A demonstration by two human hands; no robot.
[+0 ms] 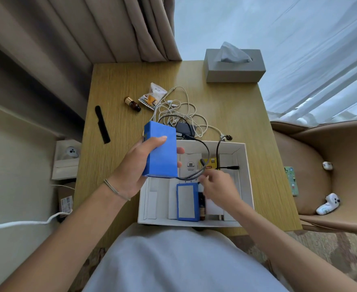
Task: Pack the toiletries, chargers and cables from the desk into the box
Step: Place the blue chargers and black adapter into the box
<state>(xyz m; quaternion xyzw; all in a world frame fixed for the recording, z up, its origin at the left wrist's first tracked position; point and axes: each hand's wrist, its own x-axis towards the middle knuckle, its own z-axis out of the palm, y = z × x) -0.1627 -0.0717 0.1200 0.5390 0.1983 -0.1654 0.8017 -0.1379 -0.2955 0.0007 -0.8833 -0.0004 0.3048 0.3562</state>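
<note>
A grey tissue box [234, 65] is sitting at the upper right of the wooden desk [236, 114]. Left of centre, a black comb [102, 124] is lying apart from a small brown bottle [132, 104] and a printed sachet [152, 96]. A tangle of white cables [181, 110] is spreading just above the middle of the frame, touching the sachet and lying around a black charger [184, 128], whose dark cable [205, 152] is trailing over the upper rim into the white box [249, 186] at lower centre.

Inside the box, a second blue pack [187, 201] is resting face up beside a dark bottle [201, 205], with a yellow tea sachet [210, 164] and a black plug [230, 167] (its cord is arching back over the rim) further up.

The left hand [137, 169] is gripping a blue pack [160, 149], thumb across its front and fingertips showing past its right edge, holding it upright over the box's upper left corner. The right hand [219, 186] is hovering blurred inside the box with fingers loosely curled near the grey cable end; whether it is pinching that cable cannot be told. Both forearms are reaching up from the bottom of the frame.
</note>
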